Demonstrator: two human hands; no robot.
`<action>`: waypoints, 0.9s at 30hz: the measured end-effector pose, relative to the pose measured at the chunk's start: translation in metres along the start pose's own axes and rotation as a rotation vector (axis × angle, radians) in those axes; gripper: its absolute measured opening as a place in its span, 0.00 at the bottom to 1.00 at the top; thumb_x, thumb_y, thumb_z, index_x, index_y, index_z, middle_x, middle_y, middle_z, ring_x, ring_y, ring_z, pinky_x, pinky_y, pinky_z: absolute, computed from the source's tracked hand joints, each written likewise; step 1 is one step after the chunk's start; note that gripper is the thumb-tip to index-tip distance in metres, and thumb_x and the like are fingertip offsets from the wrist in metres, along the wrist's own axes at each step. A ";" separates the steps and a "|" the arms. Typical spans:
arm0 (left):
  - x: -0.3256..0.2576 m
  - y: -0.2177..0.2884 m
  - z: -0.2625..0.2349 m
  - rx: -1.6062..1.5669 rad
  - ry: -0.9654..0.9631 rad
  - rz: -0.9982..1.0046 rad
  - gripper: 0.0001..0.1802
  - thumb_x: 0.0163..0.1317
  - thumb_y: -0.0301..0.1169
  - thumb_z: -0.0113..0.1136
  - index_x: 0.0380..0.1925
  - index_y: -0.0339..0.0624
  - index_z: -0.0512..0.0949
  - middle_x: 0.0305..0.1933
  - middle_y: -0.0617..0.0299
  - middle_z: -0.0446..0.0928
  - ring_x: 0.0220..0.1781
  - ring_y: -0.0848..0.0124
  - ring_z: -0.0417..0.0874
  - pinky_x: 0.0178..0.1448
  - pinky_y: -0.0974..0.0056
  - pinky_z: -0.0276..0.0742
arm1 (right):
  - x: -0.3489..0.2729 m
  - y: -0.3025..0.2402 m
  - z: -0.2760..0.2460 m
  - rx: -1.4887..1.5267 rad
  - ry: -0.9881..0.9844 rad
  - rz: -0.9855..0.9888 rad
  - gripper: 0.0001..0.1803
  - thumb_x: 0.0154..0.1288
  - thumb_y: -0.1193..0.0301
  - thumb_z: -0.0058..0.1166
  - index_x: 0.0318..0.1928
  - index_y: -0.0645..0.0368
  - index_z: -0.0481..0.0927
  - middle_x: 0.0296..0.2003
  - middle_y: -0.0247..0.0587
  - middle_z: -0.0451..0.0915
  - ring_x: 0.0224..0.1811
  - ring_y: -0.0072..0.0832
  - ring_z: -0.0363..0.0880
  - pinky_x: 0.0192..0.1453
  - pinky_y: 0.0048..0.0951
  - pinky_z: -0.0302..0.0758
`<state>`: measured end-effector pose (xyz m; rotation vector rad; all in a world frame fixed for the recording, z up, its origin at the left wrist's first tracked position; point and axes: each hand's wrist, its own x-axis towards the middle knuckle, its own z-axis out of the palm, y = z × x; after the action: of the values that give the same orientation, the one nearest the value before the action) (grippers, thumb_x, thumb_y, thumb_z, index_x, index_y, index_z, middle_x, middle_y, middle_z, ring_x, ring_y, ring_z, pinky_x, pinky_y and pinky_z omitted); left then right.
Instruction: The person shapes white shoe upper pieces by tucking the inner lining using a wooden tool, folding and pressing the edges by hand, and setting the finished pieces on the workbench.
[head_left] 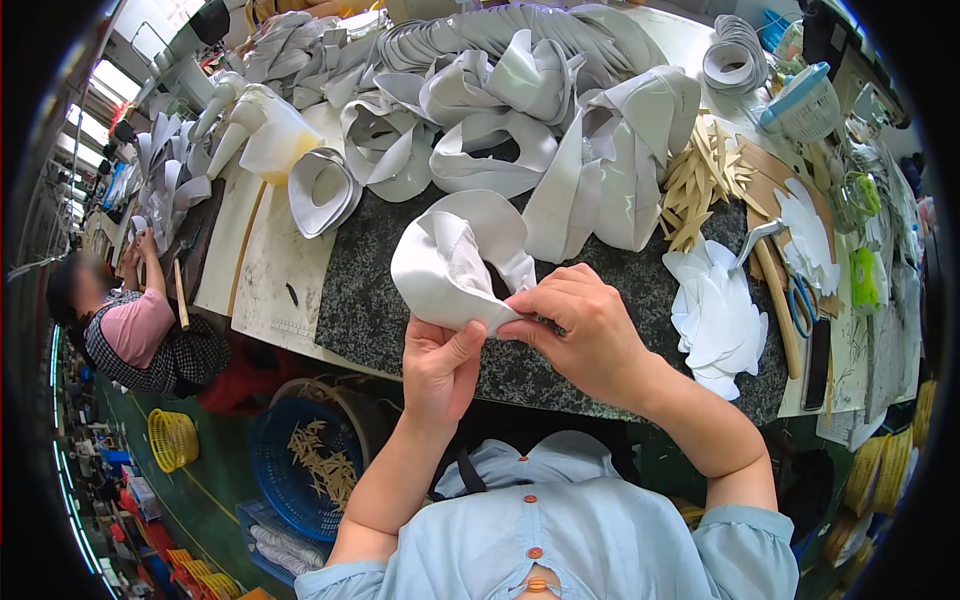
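Note:
A white shoe upper (432, 265), curled into an open ring, is held up over the near edge of the dark speckled work surface (370, 300). My left hand (440, 365) grips its lower edge, thumb in front and fingers behind. At the right end of that edge, my right hand (585, 325) pinches the material between thumb and fingertips. Just beyond stand more white uppers (495, 150), some folded and some looped open. To the right of my hands lie a heap of beige pointed strips (705, 175) and a stack of white curved pieces (718, 320).
A hammer (777, 290), blue-handled scissors (802, 300) and a blue-lidded tub (808, 105) are at the right. At the left stands a spouted bottle of yellowish liquid (278, 135). Below the table's edge, a blue basket (270, 450) holds beige strips. A co-worker (140, 320) sits far left.

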<state>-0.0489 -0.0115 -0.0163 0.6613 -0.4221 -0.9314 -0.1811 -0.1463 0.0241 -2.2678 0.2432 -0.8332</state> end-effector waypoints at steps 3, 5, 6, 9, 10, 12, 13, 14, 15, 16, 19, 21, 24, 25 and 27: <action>-0.001 -0.001 0.000 -0.046 -0.003 -0.027 0.29 0.63 0.18 0.66 0.63 0.38 0.70 0.60 0.57 0.78 0.63 0.67 0.78 0.70 0.58 0.69 | 0.002 -0.004 -0.003 0.064 -0.069 0.024 0.10 0.59 0.68 0.69 0.37 0.59 0.83 0.29 0.38 0.82 0.33 0.37 0.79 0.46 0.37 0.70; -0.002 -0.001 0.001 -0.077 -0.004 -0.044 0.28 0.62 0.18 0.66 0.63 0.39 0.70 0.60 0.58 0.78 0.63 0.67 0.78 0.70 0.58 0.69 | 0.002 -0.004 -0.004 0.079 -0.079 0.018 0.10 0.59 0.68 0.69 0.35 0.59 0.82 0.28 0.38 0.81 0.33 0.36 0.79 0.46 0.36 0.70; -0.003 -0.002 0.001 -0.093 -0.005 -0.063 0.28 0.62 0.18 0.66 0.62 0.39 0.70 0.60 0.58 0.78 0.63 0.67 0.77 0.71 0.58 0.69 | 0.001 -0.002 -0.005 0.108 -0.110 0.037 0.10 0.59 0.67 0.68 0.36 0.59 0.82 0.28 0.37 0.80 0.33 0.37 0.78 0.46 0.37 0.69; -0.002 -0.003 -0.008 -0.071 -0.023 -0.095 0.30 0.63 0.22 0.67 0.64 0.39 0.68 0.62 0.57 0.77 0.65 0.65 0.77 0.71 0.57 0.69 | 0.001 -0.002 -0.008 0.156 -0.162 0.090 0.10 0.60 0.68 0.69 0.37 0.57 0.81 0.29 0.36 0.79 0.33 0.35 0.76 0.45 0.36 0.67; -0.002 -0.003 -0.010 -0.036 -0.042 -0.110 0.31 0.64 0.25 0.67 0.66 0.38 0.67 0.64 0.57 0.76 0.65 0.64 0.77 0.71 0.56 0.70 | 0.001 -0.003 -0.009 0.171 -0.183 0.125 0.10 0.60 0.68 0.69 0.37 0.56 0.81 0.30 0.35 0.79 0.34 0.32 0.75 0.45 0.35 0.67; -0.003 -0.004 -0.009 -0.015 -0.045 -0.107 0.31 0.65 0.25 0.67 0.66 0.38 0.67 0.64 0.56 0.76 0.65 0.64 0.77 0.71 0.56 0.71 | 0.000 -0.005 -0.010 0.115 -0.185 0.104 0.10 0.60 0.67 0.70 0.37 0.56 0.81 0.29 0.34 0.79 0.33 0.31 0.75 0.45 0.33 0.66; -0.003 -0.004 -0.008 0.005 -0.051 -0.107 0.32 0.65 0.26 0.68 0.67 0.38 0.67 0.64 0.56 0.75 0.65 0.63 0.77 0.71 0.57 0.71 | 0.000 -0.006 -0.011 0.057 -0.185 0.085 0.11 0.60 0.66 0.70 0.37 0.55 0.81 0.29 0.33 0.78 0.32 0.30 0.74 0.45 0.32 0.65; -0.004 -0.005 -0.005 0.005 -0.053 -0.109 0.32 0.65 0.26 0.68 0.67 0.38 0.67 0.64 0.56 0.75 0.65 0.63 0.77 0.71 0.57 0.71 | -0.001 -0.005 -0.011 0.056 -0.183 0.087 0.11 0.60 0.66 0.70 0.37 0.55 0.81 0.29 0.33 0.78 0.32 0.30 0.74 0.45 0.32 0.65; -0.005 -0.006 -0.002 -0.026 -0.072 -0.099 0.31 0.65 0.26 0.67 0.66 0.38 0.67 0.64 0.55 0.76 0.66 0.63 0.77 0.71 0.56 0.71 | -0.001 -0.004 -0.011 0.099 -0.182 0.062 0.12 0.59 0.64 0.71 0.37 0.55 0.81 0.29 0.32 0.78 0.31 0.29 0.74 0.46 0.31 0.64; -0.005 -0.006 0.000 -0.056 -0.090 -0.089 0.30 0.65 0.26 0.67 0.66 0.38 0.68 0.64 0.55 0.76 0.66 0.62 0.77 0.72 0.56 0.70 | -0.001 -0.002 -0.011 0.141 -0.181 0.036 0.13 0.59 0.63 0.71 0.37 0.55 0.81 0.28 0.31 0.77 0.30 0.28 0.73 0.46 0.30 0.64; -0.009 -0.009 0.000 -0.077 -0.101 -0.084 0.30 0.65 0.25 0.67 0.66 0.37 0.68 0.64 0.54 0.76 0.67 0.62 0.76 0.73 0.55 0.70 | -0.002 -0.001 -0.014 0.093 -0.197 -0.016 0.16 0.57 0.60 0.72 0.37 0.54 0.81 0.28 0.31 0.77 0.30 0.29 0.74 0.47 0.31 0.66; -0.010 -0.008 -0.006 -0.036 -0.111 -0.092 0.30 0.65 0.25 0.66 0.66 0.37 0.67 0.65 0.53 0.75 0.68 0.62 0.76 0.73 0.55 0.70 | -0.003 -0.004 -0.014 0.089 -0.166 0.008 0.17 0.58 0.60 0.71 0.38 0.54 0.79 0.29 0.31 0.78 0.33 0.30 0.77 0.47 0.32 0.66; -0.009 -0.008 -0.006 0.017 -0.165 -0.106 0.28 0.66 0.22 0.64 0.65 0.37 0.67 0.64 0.52 0.76 0.68 0.61 0.76 0.73 0.52 0.69 | -0.005 -0.008 -0.015 0.030 -0.096 0.008 0.18 0.58 0.59 0.70 0.40 0.54 0.78 0.31 0.32 0.80 0.36 0.32 0.81 0.48 0.34 0.68; -0.008 -0.007 -0.003 0.031 -0.206 -0.114 0.26 0.67 0.20 0.61 0.65 0.37 0.68 0.63 0.51 0.76 0.67 0.60 0.76 0.74 0.51 0.69 | -0.005 -0.010 -0.014 -0.019 -0.057 -0.015 0.19 0.58 0.58 0.70 0.42 0.54 0.78 0.31 0.32 0.81 0.36 0.32 0.82 0.49 0.34 0.69; -0.007 -0.007 0.004 0.035 -0.181 -0.082 0.26 0.68 0.20 0.61 0.65 0.37 0.67 0.63 0.50 0.76 0.67 0.60 0.77 0.73 0.51 0.70 | -0.004 -0.010 -0.013 -0.080 -0.027 -0.048 0.19 0.58 0.59 0.70 0.41 0.55 0.78 0.31 0.33 0.82 0.34 0.33 0.82 0.48 0.35 0.69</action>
<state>-0.0593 -0.0094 -0.0183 0.6324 -0.5763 -1.0682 -0.1935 -0.1443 0.0364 -2.3659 0.2139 -0.8306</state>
